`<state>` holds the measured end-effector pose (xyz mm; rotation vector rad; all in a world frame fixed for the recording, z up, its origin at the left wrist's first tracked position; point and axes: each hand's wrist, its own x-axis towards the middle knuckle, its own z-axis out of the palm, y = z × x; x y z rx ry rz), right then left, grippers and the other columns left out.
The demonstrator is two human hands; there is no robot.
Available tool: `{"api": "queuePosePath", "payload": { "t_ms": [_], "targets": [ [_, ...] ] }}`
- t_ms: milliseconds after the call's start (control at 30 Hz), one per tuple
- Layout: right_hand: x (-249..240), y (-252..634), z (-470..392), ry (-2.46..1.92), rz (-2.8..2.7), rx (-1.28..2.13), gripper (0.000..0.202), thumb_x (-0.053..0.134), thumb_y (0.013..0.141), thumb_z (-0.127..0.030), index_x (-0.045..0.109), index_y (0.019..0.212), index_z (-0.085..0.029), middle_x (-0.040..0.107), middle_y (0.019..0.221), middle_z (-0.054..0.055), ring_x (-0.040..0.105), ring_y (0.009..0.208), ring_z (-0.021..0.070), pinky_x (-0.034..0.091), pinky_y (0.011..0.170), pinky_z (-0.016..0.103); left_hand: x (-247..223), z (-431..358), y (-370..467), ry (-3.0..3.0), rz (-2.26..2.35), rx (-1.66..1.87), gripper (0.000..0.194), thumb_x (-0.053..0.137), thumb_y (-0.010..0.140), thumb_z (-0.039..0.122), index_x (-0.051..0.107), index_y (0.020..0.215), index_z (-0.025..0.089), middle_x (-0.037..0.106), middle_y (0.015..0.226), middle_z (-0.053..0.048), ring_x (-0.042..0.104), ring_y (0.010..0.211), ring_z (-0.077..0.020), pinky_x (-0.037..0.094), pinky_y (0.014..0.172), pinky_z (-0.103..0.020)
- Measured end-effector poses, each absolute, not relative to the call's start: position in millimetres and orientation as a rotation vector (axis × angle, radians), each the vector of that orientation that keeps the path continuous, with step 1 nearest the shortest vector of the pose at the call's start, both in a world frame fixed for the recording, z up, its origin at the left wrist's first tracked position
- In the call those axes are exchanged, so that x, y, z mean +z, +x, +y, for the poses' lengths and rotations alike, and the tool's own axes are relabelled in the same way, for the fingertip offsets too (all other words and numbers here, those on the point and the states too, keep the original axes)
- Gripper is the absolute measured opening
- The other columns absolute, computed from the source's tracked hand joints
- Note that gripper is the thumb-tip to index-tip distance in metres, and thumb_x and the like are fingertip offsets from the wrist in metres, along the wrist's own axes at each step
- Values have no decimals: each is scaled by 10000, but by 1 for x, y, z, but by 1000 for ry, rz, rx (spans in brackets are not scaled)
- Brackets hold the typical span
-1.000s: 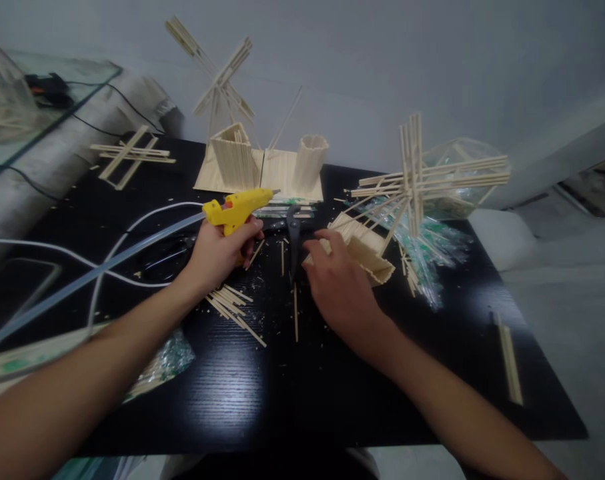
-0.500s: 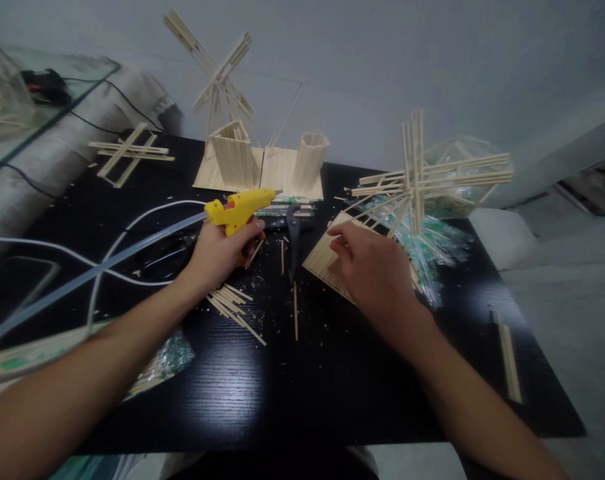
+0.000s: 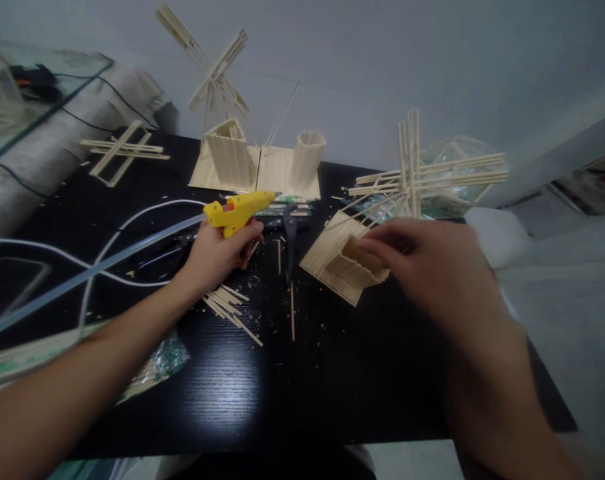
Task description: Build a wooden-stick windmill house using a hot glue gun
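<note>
My left hand (image 3: 216, 253) is wrapped round the handle of a yellow glue gun (image 3: 243, 208), its nozzle pointing right. A long pale glue stick (image 3: 147, 243) sticks out of the gun's back. My right hand (image 3: 427, 257) is bent with thumb and forefinger together at the rim of a wooden-stick box (image 3: 352, 263). What these fingers pinch, if anything, is hidden. The box stands on a flat stick panel (image 3: 325, 250). Between the hands lie dark-handled pliers (image 3: 290, 233) and a single stick (image 3: 293, 310).
Behind stand a three-sided stick tower (image 3: 229, 157) with windmill-like blades (image 3: 215, 73) and a rounded tower (image 3: 307, 157). A stick cross (image 3: 412, 175) rises at right over plastic packets. Loose sticks (image 3: 229, 308) and a white cable (image 3: 132, 217) lie at left on the black table (image 3: 307, 393).
My right hand has moved right and slightly up from over the stick panel, uncovering the box. My left hand and the glue gun have hardly moved.
</note>
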<state>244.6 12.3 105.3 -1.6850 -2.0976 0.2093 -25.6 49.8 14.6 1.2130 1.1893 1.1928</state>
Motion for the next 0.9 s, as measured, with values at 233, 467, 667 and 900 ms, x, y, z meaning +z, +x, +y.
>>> {"api": "queuePosePath", "payload": {
  "t_ms": [233,467,667,900],
  "targets": [
    [89,243,21,-1852,-2369,312,127,720,931,-244,826,859,-238,801,785,39,715,702,223,469,665,337,14,50,-26,1243,1213,1168,231,767,794,357,650,697,183,533,482,26,482,373,-102,404,360,-214],
    [83,245,27,-1815,-2374,312,153,687,914,-163,795,823,-222,783,770,23,685,698,199,433,650,319,12,49,-26,1248,1210,1154,217,764,807,348,662,713,182,546,505,18,484,384,-102,409,360,-214],
    [85,242,29,-1821,-2293,400,139,678,876,-140,789,833,-212,786,794,26,703,718,198,472,681,328,11,49,-27,1258,1211,1156,227,772,809,357,665,713,182,554,517,16,492,389,-101,417,364,-214],
    [82,241,30,-1786,-2191,459,124,666,858,-97,744,847,-193,800,852,40,732,788,218,501,732,347,14,48,-26,1255,1219,1156,222,767,800,352,661,707,180,544,504,27,483,381,-99,412,360,-213]
  ]
}}
